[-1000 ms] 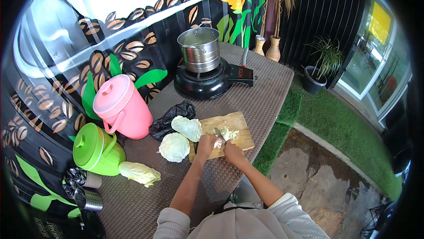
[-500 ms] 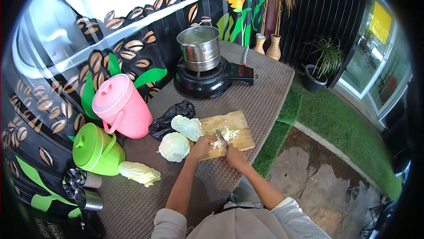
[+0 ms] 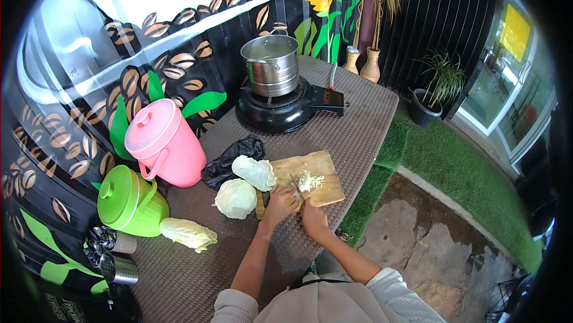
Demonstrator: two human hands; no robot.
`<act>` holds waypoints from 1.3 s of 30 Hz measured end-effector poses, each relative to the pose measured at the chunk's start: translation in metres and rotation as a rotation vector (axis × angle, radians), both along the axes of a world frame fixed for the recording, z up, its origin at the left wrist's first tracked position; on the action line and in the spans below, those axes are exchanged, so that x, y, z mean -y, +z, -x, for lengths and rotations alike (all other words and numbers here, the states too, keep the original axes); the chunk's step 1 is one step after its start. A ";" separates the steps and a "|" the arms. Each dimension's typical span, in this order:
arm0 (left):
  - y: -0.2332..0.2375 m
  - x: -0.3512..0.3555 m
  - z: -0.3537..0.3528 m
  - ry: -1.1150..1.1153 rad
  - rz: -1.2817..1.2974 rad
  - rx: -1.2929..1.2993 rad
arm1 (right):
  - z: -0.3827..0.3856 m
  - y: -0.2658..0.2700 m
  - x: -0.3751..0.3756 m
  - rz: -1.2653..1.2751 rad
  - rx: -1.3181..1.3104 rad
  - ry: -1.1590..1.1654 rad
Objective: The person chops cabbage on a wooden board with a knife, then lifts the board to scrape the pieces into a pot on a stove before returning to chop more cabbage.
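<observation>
A wooden cutting board (image 3: 328, 187) lies on the table with a pile of finely chopped pale pieces (image 3: 311, 181) on it. My right hand (image 3: 314, 218) is closed around the handle of a knife (image 3: 295, 183) at the board's near edge, its blade pointing away from me. Beside the blade, my left hand (image 3: 280, 202) rests low over the board with its fingers curled together; what lies under them is hidden. Just left of the board sit a round cabbage (image 3: 235, 198) and a second pale green cabbage piece (image 3: 254, 172).
A steel pot (image 3: 270, 66) stands on a black portable stove (image 3: 274, 111) at the back. On the left are a pink lidded jug (image 3: 170, 147), a green lidded jug (image 3: 132, 203), a napa cabbage (image 3: 188, 234) and a utensil holder (image 3: 121, 269). A black plastic bag (image 3: 230, 159) lies behind the cabbages.
My left hand has shifted slightly right, closer to the blade. My right hand has drawn a little toward me, and the knife has moved left, away from the chopped pile.
</observation>
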State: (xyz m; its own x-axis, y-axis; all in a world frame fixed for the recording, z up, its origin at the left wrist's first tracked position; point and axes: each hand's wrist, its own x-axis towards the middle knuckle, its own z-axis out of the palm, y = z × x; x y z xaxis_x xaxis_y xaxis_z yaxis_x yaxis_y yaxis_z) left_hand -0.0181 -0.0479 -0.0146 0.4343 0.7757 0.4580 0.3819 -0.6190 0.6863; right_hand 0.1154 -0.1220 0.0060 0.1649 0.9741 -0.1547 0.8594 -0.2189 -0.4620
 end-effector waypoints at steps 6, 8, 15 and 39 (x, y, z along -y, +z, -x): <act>-0.011 0.004 -0.009 0.111 -0.032 0.003 | -0.018 -0.005 -0.023 -0.083 -0.013 0.100; -0.019 0.000 -0.011 0.126 -0.010 0.030 | -0.026 0.000 -0.026 -0.080 -0.029 0.119; -0.007 0.003 -0.008 0.156 -0.004 0.051 | 0.001 -0.010 0.008 -0.142 0.170 0.035; -0.008 0.003 -0.011 0.211 0.079 0.204 | -0.018 0.015 -0.013 -0.022 -0.004 0.139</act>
